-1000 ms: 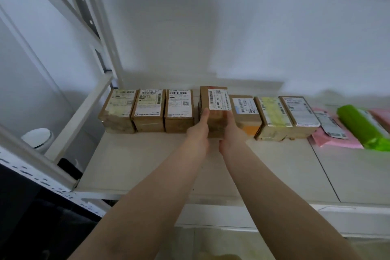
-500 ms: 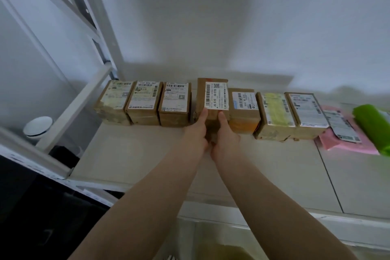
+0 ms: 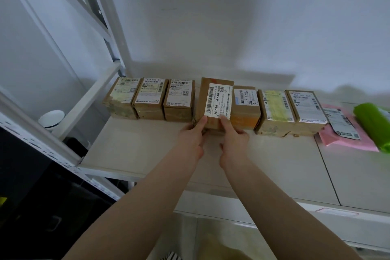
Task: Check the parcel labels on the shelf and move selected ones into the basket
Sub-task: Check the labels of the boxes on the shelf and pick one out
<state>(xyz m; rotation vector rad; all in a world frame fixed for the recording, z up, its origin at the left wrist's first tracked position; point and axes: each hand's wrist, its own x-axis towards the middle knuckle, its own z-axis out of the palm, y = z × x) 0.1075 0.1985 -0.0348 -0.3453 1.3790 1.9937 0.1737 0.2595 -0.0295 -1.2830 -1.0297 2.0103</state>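
Note:
A row of brown cardboard parcels with white labels stands along the back of the white shelf [image 3: 147, 154]. The middle parcel [image 3: 215, 101], labelled J6-S10, is tilted up at its near end so its label faces me. My left hand [image 3: 193, 135] grips its lower left corner, thumb on top. My right hand [image 3: 233, 135] holds its lower right edge, thumb on the label. Three parcels [image 3: 152, 99] sit to its left. Further parcels [image 3: 244, 105] sit to its right. The basket is hard to make out at the bottom edge.
A pink mailer [image 3: 346, 135] and a green bag [image 3: 373, 122] lie at the shelf's right end. White shelf uprights and braces [image 3: 99, 15] rise on the left, with a small white bin [image 3: 51, 119] behind them. The shelf's front half is bare.
Both hands have tilted the middle parcel further up and drawn it slightly toward me. The view has shifted lower and closer.

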